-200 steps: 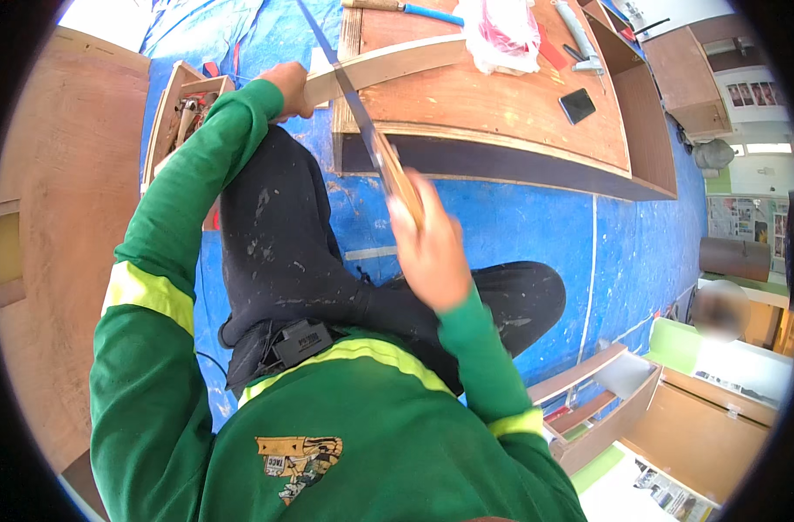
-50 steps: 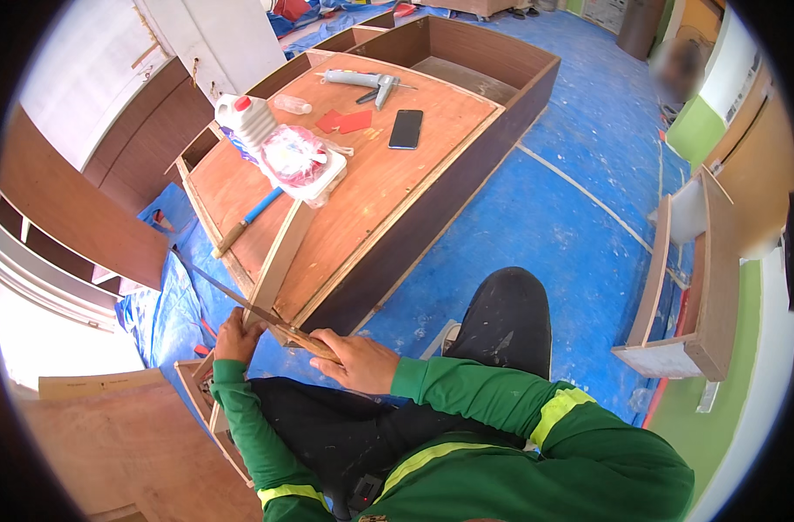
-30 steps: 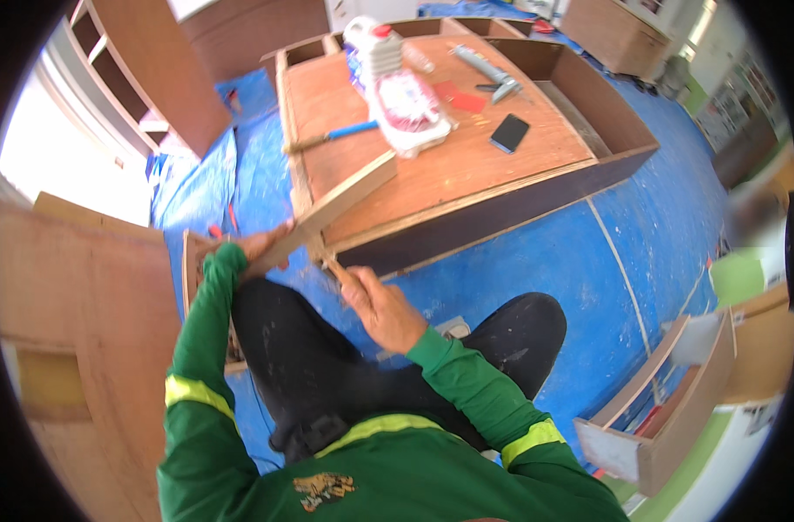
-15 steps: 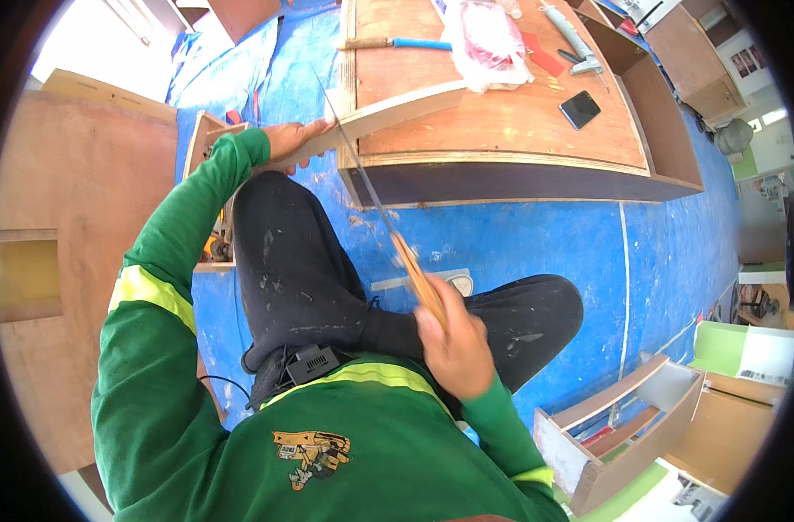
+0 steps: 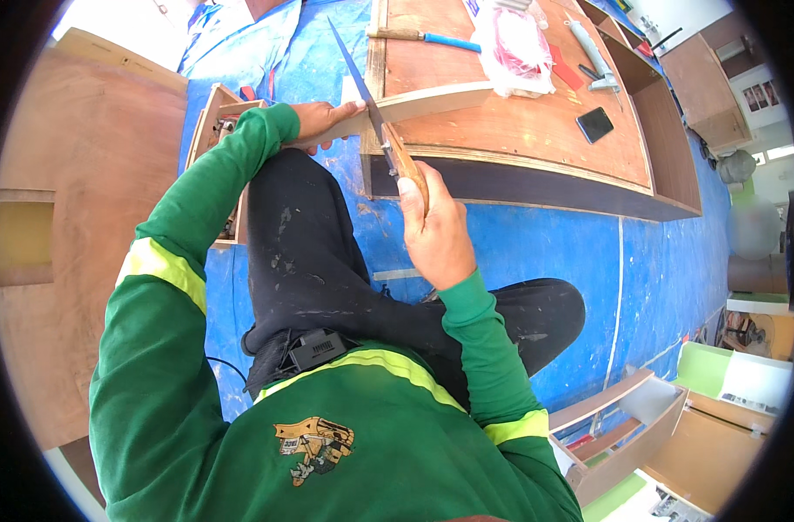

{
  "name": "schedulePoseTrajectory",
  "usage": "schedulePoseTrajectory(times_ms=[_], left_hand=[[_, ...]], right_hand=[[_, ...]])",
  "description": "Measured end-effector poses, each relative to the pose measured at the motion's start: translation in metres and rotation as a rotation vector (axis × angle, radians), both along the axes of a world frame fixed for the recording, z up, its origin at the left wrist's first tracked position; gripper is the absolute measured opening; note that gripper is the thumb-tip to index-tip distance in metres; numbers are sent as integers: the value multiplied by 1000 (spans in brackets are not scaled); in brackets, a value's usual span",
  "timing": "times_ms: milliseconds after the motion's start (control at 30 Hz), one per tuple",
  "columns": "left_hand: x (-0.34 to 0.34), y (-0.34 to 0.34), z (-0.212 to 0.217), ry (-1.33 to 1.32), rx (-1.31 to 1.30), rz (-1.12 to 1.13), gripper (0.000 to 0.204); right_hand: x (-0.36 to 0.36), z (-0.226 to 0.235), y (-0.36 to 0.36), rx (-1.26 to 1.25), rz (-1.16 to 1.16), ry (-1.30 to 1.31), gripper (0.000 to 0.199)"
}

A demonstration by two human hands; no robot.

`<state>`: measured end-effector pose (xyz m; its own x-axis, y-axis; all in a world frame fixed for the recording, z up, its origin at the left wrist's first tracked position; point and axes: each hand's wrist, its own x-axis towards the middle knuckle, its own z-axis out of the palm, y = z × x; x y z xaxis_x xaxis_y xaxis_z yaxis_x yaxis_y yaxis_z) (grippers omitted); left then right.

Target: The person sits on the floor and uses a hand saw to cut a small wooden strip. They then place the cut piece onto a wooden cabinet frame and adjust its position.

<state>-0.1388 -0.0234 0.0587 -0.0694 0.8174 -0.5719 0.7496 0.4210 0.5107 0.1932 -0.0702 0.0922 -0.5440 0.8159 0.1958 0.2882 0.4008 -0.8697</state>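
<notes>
Head cam: wood strip overhangs the counter, its near end gripped by the left hand. Probably light and stiff — pinch the flat faces. Right hand's fingers wrap the handsaw's handle — thin blade likely flexes.

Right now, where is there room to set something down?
On the wooden top, there's room between the wooden strip, the phone and the near edge. The blue floor sheet also looks bare between the cabinet's dark side and the right knee. It's crowded by the plastic bag, red card and caulking gun, and at the saw.
</notes>
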Motion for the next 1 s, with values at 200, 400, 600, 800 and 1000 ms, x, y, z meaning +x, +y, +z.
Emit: schedulePoseTrajectory(times_ms=[200,400,600,800,1000], left_hand=[[6,-2,1,23,-13,-79,109],[3,-3,-10,-79,-28,-16,102],[-7,-8,7,-14,91,-165,73],[12,5,-14,182,237,-107,52],[21,15,-14,267,127,8,44]], right_hand=[[22,-8,-32,-105,-6,-37,42],[19,-18,-39,-111,-13,-16,44],[11,-1,-14,-111,60,-9,42],[7,-8,-4,-77,76,-13,41],[13,-16,-28,-70,38,22,40]])
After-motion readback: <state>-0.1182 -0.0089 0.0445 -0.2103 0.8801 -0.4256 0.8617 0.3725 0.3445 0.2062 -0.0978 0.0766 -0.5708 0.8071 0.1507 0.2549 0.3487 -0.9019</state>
